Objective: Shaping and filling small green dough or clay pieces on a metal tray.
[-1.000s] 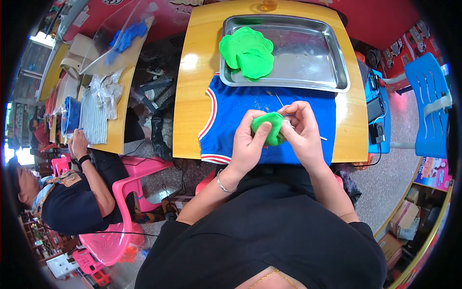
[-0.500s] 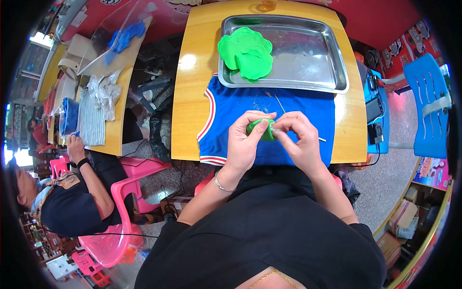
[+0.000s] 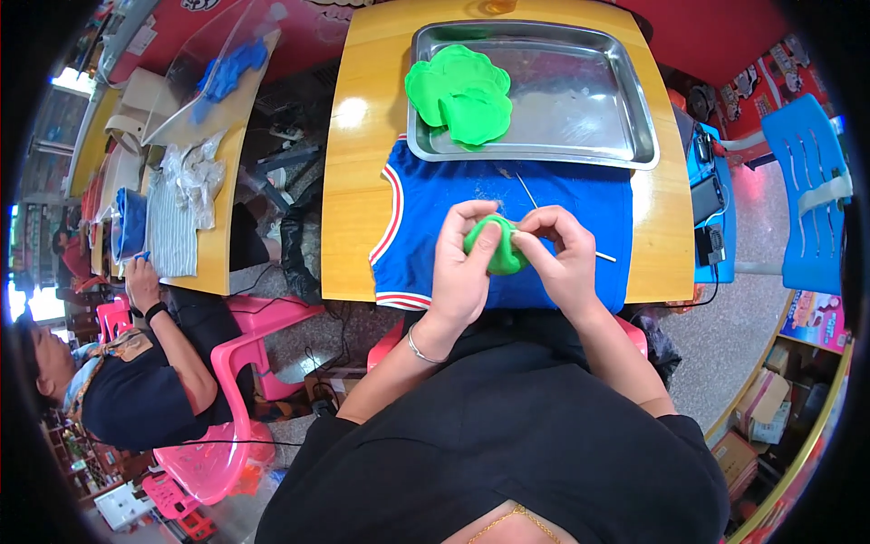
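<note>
Over the near part of the table I hold a soft, rounded green piece between both hands. My left hand is closed on its left side, the thumb pressed onto its front. At its upper right edge, the thumb and fingertips of my right hand pinch it. Beneath my hands lies a blue sleeveless shirt with red and white trim. A thin pale stick rests on the shirt, and another stick end shows right of my right hand. Several thin green round sheets overlap in the metal tray's left part.
The shallow metal tray stands on the wooden table beyond my hands. At the left, a person sits at another table holding something small and blue. A blue chair stands at the right, a pink chair at the left.
The green piece has turned in my fingers and shows a larger, rounder face. My right hand's fingers have drawn in closer to its edge.
</note>
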`<state>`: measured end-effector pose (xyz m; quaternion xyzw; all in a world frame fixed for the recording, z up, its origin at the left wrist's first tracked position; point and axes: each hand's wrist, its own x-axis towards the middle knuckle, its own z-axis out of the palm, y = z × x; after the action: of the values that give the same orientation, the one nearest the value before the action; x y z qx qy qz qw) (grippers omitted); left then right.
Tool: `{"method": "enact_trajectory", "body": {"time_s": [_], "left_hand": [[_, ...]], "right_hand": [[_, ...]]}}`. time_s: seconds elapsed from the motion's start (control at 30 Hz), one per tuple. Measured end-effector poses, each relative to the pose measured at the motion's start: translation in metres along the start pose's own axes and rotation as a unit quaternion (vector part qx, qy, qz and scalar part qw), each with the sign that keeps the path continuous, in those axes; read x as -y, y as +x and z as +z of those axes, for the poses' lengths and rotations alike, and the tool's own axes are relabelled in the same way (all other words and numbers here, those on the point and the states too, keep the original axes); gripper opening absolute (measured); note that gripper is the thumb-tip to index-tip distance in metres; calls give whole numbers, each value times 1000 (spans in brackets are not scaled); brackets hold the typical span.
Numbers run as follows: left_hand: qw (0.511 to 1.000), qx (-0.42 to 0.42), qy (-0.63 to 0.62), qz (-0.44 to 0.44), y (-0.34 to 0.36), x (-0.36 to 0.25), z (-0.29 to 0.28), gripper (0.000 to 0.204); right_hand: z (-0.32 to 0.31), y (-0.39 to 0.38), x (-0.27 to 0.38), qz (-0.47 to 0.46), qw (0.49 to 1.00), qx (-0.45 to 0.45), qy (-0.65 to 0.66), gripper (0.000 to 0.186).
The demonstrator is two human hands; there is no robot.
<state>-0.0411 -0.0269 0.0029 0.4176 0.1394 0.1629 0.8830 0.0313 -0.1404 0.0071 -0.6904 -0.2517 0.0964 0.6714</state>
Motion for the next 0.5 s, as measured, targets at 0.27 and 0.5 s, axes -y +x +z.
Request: {"method": "enact_trajectory", "body": {"time_s": [0.27,0.5], "left_hand": [[996,13,-84,-29,-1,-5,5,7],[993,-2,-116,-32,3,-5,-1,5]], "right_hand": [[1,-7,-2,-16,1000,-26,-5,13],[-4,-7,11,-140,979,67,-135,22]]}}
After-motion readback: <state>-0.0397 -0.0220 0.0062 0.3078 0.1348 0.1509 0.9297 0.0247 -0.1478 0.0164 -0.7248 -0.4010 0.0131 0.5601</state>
